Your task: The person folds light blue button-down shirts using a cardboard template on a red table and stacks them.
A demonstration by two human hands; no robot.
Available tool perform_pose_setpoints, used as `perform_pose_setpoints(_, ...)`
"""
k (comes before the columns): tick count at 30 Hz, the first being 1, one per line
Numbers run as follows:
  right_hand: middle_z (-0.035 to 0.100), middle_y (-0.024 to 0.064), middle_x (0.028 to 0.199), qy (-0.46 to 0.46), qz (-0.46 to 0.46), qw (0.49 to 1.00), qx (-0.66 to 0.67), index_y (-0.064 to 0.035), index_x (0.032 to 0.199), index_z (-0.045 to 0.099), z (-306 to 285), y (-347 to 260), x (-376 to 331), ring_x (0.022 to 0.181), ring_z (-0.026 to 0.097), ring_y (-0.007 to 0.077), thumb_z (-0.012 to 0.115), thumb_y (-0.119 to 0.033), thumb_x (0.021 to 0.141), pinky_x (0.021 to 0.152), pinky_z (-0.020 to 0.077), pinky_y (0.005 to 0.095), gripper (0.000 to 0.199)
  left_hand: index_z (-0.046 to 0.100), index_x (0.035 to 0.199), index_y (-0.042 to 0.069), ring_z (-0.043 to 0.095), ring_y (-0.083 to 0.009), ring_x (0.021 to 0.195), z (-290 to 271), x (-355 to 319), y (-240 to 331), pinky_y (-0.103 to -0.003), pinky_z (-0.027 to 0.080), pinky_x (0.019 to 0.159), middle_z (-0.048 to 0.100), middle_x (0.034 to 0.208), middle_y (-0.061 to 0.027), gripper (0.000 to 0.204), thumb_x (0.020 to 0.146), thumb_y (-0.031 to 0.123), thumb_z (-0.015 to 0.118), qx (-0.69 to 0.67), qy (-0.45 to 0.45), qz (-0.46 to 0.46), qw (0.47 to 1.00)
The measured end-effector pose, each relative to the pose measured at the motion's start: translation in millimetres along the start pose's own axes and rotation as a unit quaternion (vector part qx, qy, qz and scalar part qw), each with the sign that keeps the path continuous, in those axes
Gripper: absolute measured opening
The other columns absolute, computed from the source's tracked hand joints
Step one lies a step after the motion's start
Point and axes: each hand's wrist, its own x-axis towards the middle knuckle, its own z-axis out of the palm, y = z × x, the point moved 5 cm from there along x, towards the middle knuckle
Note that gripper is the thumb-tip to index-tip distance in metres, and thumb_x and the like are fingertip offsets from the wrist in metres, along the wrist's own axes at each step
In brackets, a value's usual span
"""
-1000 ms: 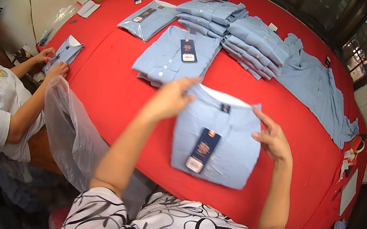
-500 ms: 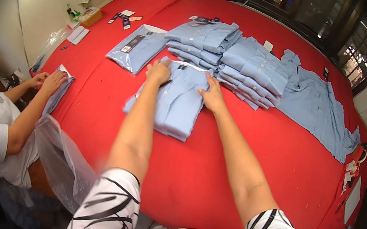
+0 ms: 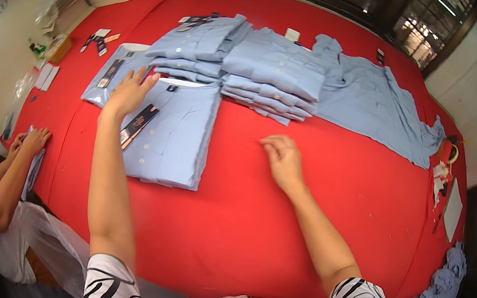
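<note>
- The left hand (image 3: pixel 128 92) is lying flat, fingers spread apart, on the collar end of the folded light-blue shirt (image 3: pixel 174 133) sitting on the red worktop (image 3: pixel 253 213); it is pressing, not gripping.
- The right hand (image 3: pixel 284 159) is resting on bare cloth just right of that shirt, fingers loosely curled together and holding nothing.
- The dark hang tag (image 3: pixel 138 125) is lying right beside the left wrist; a sliding palm is likely snagging it or dragging the placket out of line.
- The shirt's top edge is touching the neighbouring stacks of folded shirts (image 3: pixel 244 66), so a push forward is risking a toppled pile.
- The unfolded shirt (image 3: pixel 374 107) is lying spread out, well apart from both hands.
- A clear bag holding a shirt (image 3: pixel 111 71) is lying just left of the hand; its slippery film could be skidding if bumped.
- A co-worker's hand (image 3: pixel 35 140) is pressing another packet at the left edge.
</note>
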Motion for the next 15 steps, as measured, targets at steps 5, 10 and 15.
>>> perform_pose_setpoints(5,0.063,0.0095,0.103,0.204,0.019,0.95,-0.234,-0.0097,0.105,0.067,-84,76,39,0.101,0.053,0.0328,0.064,-0.011,0.086,0.088,0.0435,0.0423,0.018,0.036,0.151,0.018,0.016,-0.0403,0.147,61,-93,58,-0.061,0.009,0.116,0.024,0.159,-0.0147,0.083,0.089,0.072,0.042,0.119,-0.04,0.101,0.987)
perform_pose_setpoints(10,0.064,0.0149,0.092,0.219,0.086,0.935,-0.266,-0.0064,0.105,0.062,-145,150,68,0.089,0.058,0.0353,0.058,-0.018,0.092,0.078,0.046,0.0432,0.018,0.04,0.149,0.019,0.015,-0.039,0.148,87,-103,73,-0.061,0.004,0.117,0.029,0.158,-0.0112,0.079,0.088,0.069,0.047,0.14,0.039,0.129,0.981)
perform_pose_setpoints(15,0.062,0.0146,0.08,0.306,0.124,0.944,-0.022,-0.0013,0.106,0.056,-182,87,16,0.073,0.061,0.0263,0.051,-0.018,0.099,0.069,0.0475,0.0375,0.019,0.05,0.142,0.015,0.018,-0.0376,0.147,53,-117,60,-0.059,0.006,0.117,0.035,0.155,-0.0116,0.063,0.091,0.052,0.058,0.088,0.122,0.139,0.979)
